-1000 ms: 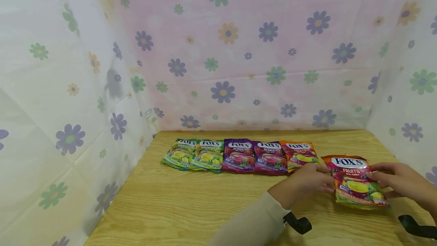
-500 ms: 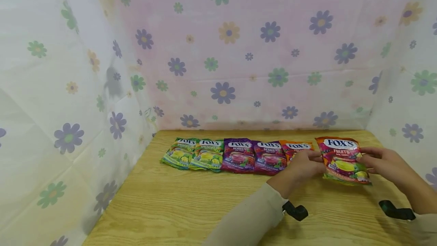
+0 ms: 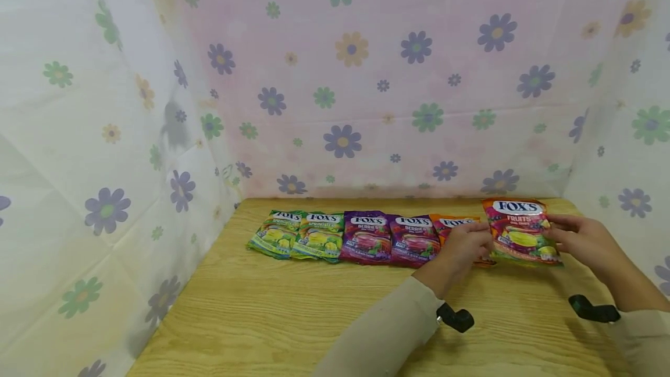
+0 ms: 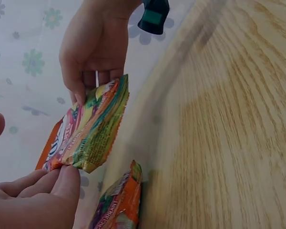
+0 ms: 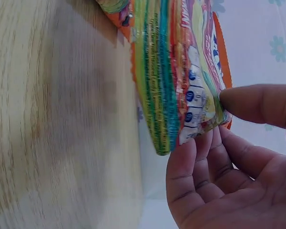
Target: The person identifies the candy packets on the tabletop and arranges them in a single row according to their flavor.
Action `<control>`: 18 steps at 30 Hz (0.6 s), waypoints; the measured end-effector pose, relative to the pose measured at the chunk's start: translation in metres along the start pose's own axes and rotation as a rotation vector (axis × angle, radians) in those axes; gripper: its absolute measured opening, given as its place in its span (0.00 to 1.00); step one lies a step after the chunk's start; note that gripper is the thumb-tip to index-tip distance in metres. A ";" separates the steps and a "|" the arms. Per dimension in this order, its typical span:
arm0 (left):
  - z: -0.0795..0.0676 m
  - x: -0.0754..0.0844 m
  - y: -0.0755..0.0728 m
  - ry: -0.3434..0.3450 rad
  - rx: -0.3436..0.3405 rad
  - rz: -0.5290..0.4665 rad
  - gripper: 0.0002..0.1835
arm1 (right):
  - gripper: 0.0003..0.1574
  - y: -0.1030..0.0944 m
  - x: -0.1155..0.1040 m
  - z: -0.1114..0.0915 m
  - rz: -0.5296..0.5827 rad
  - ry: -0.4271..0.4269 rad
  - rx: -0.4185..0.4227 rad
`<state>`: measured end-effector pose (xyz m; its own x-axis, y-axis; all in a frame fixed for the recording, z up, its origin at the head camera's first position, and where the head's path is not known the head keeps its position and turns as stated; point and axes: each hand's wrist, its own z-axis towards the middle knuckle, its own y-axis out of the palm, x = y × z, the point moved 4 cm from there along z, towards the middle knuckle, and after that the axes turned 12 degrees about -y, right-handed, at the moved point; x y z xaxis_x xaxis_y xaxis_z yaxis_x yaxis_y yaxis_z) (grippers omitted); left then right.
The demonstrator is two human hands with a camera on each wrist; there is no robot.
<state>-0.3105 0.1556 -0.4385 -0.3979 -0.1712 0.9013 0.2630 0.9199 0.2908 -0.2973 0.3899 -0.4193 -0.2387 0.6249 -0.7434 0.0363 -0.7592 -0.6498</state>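
Observation:
My right hand (image 3: 586, 243) pinches the right edge of an orange Fox's Fruits candy bag (image 3: 518, 231), thumb on its printed face and fingers underneath. In the right wrist view the bag's bottom edge (image 5: 157, 86) hangs above the tabletop. On the other side, my left hand (image 3: 463, 252) touches the bag's left edge with extended fingers (image 4: 62, 186), its thumb standing apart from the bag. Behind that hand lies a second orange Fruits bag (image 3: 452, 223), partly covered by it in the head view; part of this lying bag (image 4: 124, 200) also shows in the left wrist view.
Leftward in the same row lie two purple Berries bags (image 3: 366, 237) and two green Spring Tea bags (image 3: 277, 234), side by side. They rest on a wooden table (image 3: 293, 307). Flower-patterned cloth (image 3: 340, 98) encloses the back and both sides.
The orange bag between my hands has moved away from me and slightly left, up to the right end of the row. Both hands have moved along with it.

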 end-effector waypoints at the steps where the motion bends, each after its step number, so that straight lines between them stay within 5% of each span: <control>1: 0.000 0.000 0.000 0.003 -0.008 -0.014 0.22 | 0.42 0.000 0.001 0.001 0.000 0.004 0.004; 18: 0.015 -0.015 0.004 -0.021 -0.051 -0.257 0.31 | 0.36 0.014 0.039 0.018 0.006 0.013 0.027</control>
<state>-0.3168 0.1670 -0.4563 -0.4751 -0.3891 0.7892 0.1944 0.8283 0.5255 -0.3231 0.4005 -0.4541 -0.2260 0.6221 -0.7496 0.0113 -0.7678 -0.6406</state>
